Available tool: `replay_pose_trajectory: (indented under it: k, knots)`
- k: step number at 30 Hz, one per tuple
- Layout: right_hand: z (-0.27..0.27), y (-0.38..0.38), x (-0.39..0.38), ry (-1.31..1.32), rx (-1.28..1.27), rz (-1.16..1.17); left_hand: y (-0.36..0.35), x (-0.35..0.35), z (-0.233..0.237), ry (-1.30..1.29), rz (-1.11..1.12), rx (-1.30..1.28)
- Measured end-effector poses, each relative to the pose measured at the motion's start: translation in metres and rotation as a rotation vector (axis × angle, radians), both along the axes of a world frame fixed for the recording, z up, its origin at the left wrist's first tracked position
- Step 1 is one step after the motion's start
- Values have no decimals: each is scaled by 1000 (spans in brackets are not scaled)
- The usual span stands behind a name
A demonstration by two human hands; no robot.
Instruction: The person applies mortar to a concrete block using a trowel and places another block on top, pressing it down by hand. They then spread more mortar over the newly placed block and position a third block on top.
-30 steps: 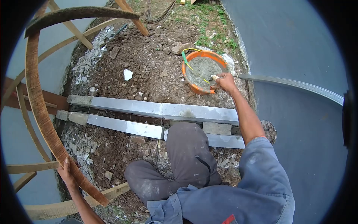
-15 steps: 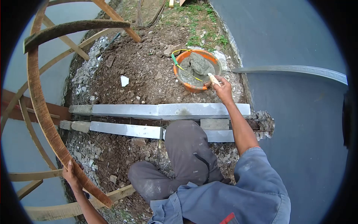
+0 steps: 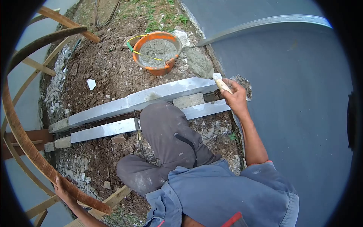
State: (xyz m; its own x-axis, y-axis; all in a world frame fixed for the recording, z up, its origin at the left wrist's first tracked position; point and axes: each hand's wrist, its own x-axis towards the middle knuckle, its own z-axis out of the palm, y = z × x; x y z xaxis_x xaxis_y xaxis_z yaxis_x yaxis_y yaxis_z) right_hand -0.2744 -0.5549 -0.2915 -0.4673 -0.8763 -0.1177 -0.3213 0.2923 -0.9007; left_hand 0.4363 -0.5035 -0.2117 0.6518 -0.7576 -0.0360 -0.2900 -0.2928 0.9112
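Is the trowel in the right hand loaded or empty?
Loaded: the trowel in the right hand carries a heap of grey mortar on its blade.

An orange bucket [image 3: 160, 70] of wet grey mortar is sitting on the dirt patch [image 3: 109, 64] near its far edge, with a yellow-green handle [image 3: 130, 47] lying across its top. Two long grey boards are lying side by side across the patch, one farther [image 3: 136, 100] and one nearer [image 3: 104, 130]. A small grey block [image 3: 188, 101] is sitting between them toward the right edge. A white scrap [image 3: 91, 84] is lying left of the bucket. Grey rubble [image 3: 56, 89] is lining the left edge. A curved metal strip [image 3: 264, 22] is running across the grey slab [image 3: 302, 94].
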Motion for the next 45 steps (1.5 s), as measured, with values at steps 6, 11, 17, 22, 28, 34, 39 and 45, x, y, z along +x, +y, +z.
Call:
replay_pose_trajectory:
  k: [6, 11, 17, 22, 28, 34, 39, 45]
  knots:
    - [-22, 84, -1, 14, -13, -209, -1, 16, -5, -35, -21, 2]
    - [-40, 106, -9, -533, 43, -454, -1, 13, -4, -58, -14, -31]
    - [-114, 92, -51, -1222, -119, -502, -1, 19, -6, -34, -43, -14]
    - [-43, 98, -26, -1109, -21, -399, -2, 2, 1, -43, -40, -17]
    - [-8, 0, -12, -137, 0, 62, 1, 5, -2, -43, -41, -3]
    - [-12, -172, 29, 749, -8, 301, 3, 2, -3, -32, -8, -30]
    - [-67, -282, 50, 1048, 190, 599, 2, 3, -3, -7, 21, -6]
    - [-80, -301, 45, 532, 172, 525, -2, -12, 4, -12, 26, -34]
